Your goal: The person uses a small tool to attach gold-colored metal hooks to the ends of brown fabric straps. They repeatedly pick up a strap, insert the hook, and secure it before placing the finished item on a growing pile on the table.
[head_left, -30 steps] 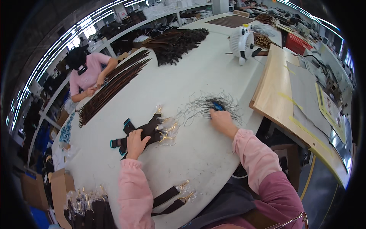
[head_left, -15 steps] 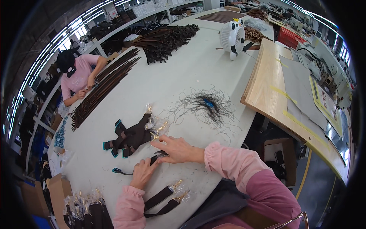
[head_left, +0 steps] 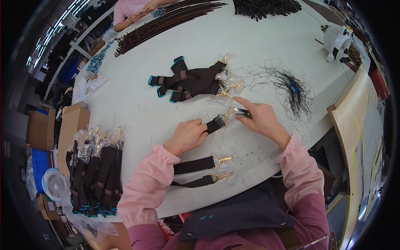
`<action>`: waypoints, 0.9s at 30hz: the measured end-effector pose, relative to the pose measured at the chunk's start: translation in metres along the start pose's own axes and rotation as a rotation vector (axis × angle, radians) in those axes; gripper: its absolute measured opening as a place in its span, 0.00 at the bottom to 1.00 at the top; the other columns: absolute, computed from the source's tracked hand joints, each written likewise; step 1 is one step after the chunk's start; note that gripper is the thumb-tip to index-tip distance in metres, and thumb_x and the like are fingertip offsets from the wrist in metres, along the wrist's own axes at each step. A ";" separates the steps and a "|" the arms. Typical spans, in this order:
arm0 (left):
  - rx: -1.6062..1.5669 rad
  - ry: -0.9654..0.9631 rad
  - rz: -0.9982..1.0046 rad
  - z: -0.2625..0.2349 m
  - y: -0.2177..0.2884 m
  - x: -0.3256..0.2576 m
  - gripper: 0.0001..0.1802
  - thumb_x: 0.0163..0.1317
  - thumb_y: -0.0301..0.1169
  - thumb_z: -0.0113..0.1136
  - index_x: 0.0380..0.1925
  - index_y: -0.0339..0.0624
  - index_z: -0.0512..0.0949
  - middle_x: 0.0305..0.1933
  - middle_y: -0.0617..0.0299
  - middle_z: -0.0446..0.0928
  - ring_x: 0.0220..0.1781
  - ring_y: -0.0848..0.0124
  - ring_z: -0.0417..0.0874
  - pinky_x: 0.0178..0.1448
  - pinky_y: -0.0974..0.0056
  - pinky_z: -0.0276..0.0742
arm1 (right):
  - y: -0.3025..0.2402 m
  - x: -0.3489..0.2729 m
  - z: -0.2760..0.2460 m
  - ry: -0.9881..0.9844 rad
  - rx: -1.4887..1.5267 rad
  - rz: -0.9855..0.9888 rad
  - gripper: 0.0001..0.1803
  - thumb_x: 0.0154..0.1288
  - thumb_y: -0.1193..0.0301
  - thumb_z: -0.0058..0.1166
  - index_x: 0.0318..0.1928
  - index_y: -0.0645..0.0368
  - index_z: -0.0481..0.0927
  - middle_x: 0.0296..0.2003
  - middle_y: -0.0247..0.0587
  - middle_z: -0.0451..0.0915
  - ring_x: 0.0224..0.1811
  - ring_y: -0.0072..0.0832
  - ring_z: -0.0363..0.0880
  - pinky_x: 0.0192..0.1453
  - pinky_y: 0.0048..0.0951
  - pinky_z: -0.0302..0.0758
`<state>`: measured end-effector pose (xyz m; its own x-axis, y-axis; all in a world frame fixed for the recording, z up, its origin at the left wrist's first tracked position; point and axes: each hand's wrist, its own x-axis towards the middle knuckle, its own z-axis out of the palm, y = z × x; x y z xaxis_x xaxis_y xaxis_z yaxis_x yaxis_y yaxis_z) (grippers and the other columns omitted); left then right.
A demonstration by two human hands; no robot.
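Note:
My left hand (head_left: pixel 186 135) is closed around a dark brown strap (head_left: pixel 213 125), close to its end with a gold snap hook (head_left: pixel 228 114). In my right hand (head_left: pixel 262 118) is a pair of thread snips (head_left: pixel 241 112); the blades point left toward that hook. A loose thread hangs from the strap end. Beyond my hands lies a pile of dark straps (head_left: pixel 193 79) with teal-edged ends and gold hooks in clear plastic. Nearer to me, two more straps (head_left: pixel 195 165) lie side by side, hooks to the right, partly behind my left sleeve.
A tangle of dark thread ends (head_left: pixel 293 88) lies at the right. Finished-looking straps (head_left: pixel 98 171) hang in a bunch at the left edge, beside a cardboard box (head_left: pixel 74 125). A small white fan (head_left: pixel 337 41) stands far right. Across the table, another person's hands (head_left: pixel 143 11) work by long brown strips.
My view has shifted, so the table's contents sit differently. The strap's hook end now shows beyond my left hand, and my right hand with the snips has come apart from my left.

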<state>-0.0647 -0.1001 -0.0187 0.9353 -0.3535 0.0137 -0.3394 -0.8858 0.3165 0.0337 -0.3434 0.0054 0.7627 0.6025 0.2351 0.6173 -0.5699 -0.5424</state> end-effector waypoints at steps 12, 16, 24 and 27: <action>-0.218 -0.084 -0.199 0.019 0.019 0.022 0.19 0.56 0.37 0.61 0.43 0.41 0.68 0.35 0.51 0.78 0.36 0.53 0.79 0.38 0.54 0.71 | -0.021 -0.003 0.017 -0.276 -0.147 -0.077 0.08 0.49 0.66 0.58 0.26 0.58 0.79 0.17 0.43 0.78 0.23 0.40 0.79 0.28 0.40 0.72; -0.205 -0.051 -0.227 0.023 0.021 0.019 0.19 0.56 0.37 0.61 0.43 0.41 0.67 0.36 0.52 0.79 0.38 0.53 0.79 0.39 0.55 0.71 | -0.008 -0.003 0.021 -0.265 -0.142 -0.056 0.08 0.50 0.66 0.57 0.27 0.58 0.79 0.17 0.42 0.77 0.23 0.40 0.78 0.29 0.39 0.72; -0.167 -0.117 -0.189 0.021 0.025 0.026 0.13 0.56 0.33 0.59 0.39 0.42 0.70 0.35 0.54 0.79 0.38 0.53 0.79 0.39 0.55 0.72 | 0.014 0.009 -0.007 -0.455 -0.114 0.054 0.13 0.54 0.61 0.55 0.32 0.58 0.78 0.17 0.43 0.77 0.23 0.42 0.77 0.29 0.41 0.70; -0.189 -0.060 -0.164 0.023 0.023 0.026 0.08 0.56 0.30 0.58 0.34 0.40 0.72 0.34 0.54 0.79 0.37 0.54 0.79 0.38 0.55 0.72 | -0.003 0.019 -0.014 -0.415 -0.065 -0.060 0.15 0.56 0.59 0.54 0.37 0.57 0.76 0.21 0.43 0.78 0.25 0.42 0.77 0.30 0.40 0.70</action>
<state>-0.0509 -0.1364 -0.0332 0.9669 -0.2316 -0.1073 -0.1534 -0.8632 0.4811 0.0494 -0.3377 0.0225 0.5910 0.8019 -0.0879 0.6789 -0.5533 -0.4827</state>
